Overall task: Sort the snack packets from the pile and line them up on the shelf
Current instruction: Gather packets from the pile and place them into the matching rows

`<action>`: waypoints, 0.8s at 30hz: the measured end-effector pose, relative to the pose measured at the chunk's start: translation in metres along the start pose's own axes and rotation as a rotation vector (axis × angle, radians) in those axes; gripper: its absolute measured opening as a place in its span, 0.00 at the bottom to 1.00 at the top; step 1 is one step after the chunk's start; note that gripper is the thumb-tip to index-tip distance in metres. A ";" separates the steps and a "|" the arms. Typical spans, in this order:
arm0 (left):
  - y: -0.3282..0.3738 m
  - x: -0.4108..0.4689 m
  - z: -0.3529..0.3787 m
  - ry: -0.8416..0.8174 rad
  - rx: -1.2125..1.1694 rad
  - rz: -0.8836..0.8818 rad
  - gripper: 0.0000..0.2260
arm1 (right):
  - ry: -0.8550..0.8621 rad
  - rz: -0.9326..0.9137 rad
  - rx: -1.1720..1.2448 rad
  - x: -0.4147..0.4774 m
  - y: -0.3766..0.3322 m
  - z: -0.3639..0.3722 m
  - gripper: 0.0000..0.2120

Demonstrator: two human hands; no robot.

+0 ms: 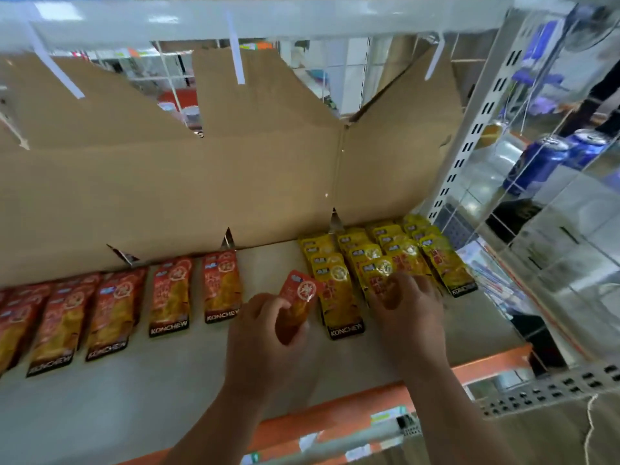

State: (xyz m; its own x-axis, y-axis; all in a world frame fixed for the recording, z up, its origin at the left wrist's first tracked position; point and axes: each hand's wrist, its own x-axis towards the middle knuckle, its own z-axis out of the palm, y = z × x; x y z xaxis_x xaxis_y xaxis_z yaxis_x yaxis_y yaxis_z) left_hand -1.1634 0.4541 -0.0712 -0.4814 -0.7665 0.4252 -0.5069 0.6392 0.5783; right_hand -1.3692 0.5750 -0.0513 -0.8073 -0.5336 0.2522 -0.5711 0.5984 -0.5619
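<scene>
Now red packet (299, 298) in left hand (265, 344).

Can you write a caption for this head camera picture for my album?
Left hand holds a small red snack packet while right hand rests on yellow snack packets lined up on the cardboard-backed shelf.

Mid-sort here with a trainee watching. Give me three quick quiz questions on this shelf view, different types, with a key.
1. True or false: the left hand holds a yellow packet.
2. Which side of the shelf carries the yellow packets? A) left B) right
3. Fill in: the right hand rests on a ___ packet.

Key:
1. False; it holds an orange-red packet.
2. B; the orange-red rows lie to the left.
3. Yellow.
</scene>
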 end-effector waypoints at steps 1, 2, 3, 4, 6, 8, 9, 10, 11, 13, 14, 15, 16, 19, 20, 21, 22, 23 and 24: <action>0.000 0.000 0.000 0.009 -0.002 -0.006 0.17 | 0.008 -0.005 -0.002 0.000 0.000 0.000 0.21; 0.000 0.000 0.000 0.016 -0.006 -0.008 0.16 | 0.014 -0.009 -0.002 0.000 0.000 0.000 0.21; 0.001 0.001 0.000 0.020 -0.007 -0.007 0.16 | 0.018 -0.009 0.002 0.000 -0.001 0.000 0.21; 0.002 0.001 0.000 0.019 -0.003 -0.007 0.16 | 0.020 -0.007 0.007 0.000 -0.001 0.000 0.21; 0.003 0.001 0.001 0.006 0.003 -0.011 0.16 | 0.021 -0.002 0.004 0.001 -0.003 -0.001 0.24; 0.002 0.000 0.002 -0.017 0.003 -0.015 0.15 | 0.014 0.008 0.000 0.002 -0.004 -0.001 0.25; 0.001 0.000 0.002 -0.024 0.006 -0.014 0.15 | 0.009 0.014 -0.001 0.003 -0.005 -0.001 0.26; 0.001 0.000 0.002 -0.028 0.009 -0.012 0.15 | 0.003 0.019 -0.004 0.004 -0.005 -0.001 0.26; 0.001 0.000 0.002 -0.029 0.012 -0.009 0.15 | -0.005 0.023 -0.008 0.005 -0.006 0.000 0.25; 0.001 0.001 0.003 -0.026 0.011 -0.006 0.15 | -0.023 0.028 -0.018 0.008 -0.007 0.001 0.24; 0.000 0.001 0.003 -0.024 0.009 -0.009 0.15 | -0.030 0.029 -0.021 0.008 -0.007 0.003 0.23; 0.000 0.001 0.002 -0.024 0.008 -0.014 0.15 | -0.033 0.029 -0.018 0.008 -0.007 0.004 0.21; 0.000 0.001 0.002 -0.024 0.007 -0.017 0.15 | -0.032 0.026 -0.014 0.008 -0.007 0.006 0.21; -0.001 0.001 0.002 -0.024 0.007 -0.009 0.15 | -0.035 0.020 -0.031 0.009 -0.007 0.009 0.22; -0.001 0.001 0.003 -0.023 0.004 -0.005 0.15 | -0.038 0.020 -0.036 0.009 -0.007 0.009 0.23; -0.001 0.002 0.003 -0.023 0.001 -0.003 0.15 | -0.040 0.022 -0.040 0.010 -0.006 0.010 0.23; -0.001 0.002 0.003 -0.024 0.001 -0.002 0.15 | -0.042 0.023 -0.041 0.010 -0.006 0.010 0.24; -0.002 0.002 0.003 -0.027 0.005 -0.001 0.15 | -0.044 0.025 -0.039 0.010 -0.006 0.010 0.24; -0.002 0.002 0.003 -0.027 0.009 0.001 0.16 | -0.042 0.027 -0.033 0.009 -0.006 0.011 0.24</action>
State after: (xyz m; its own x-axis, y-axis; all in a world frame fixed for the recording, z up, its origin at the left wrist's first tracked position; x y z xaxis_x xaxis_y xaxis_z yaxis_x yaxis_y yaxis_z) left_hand -1.1657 0.4516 -0.0738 -0.5012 -0.7638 0.4067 -0.5125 0.6407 0.5717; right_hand -1.3718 0.5600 -0.0541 -0.8159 -0.5411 0.2037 -0.5543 0.6318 -0.5419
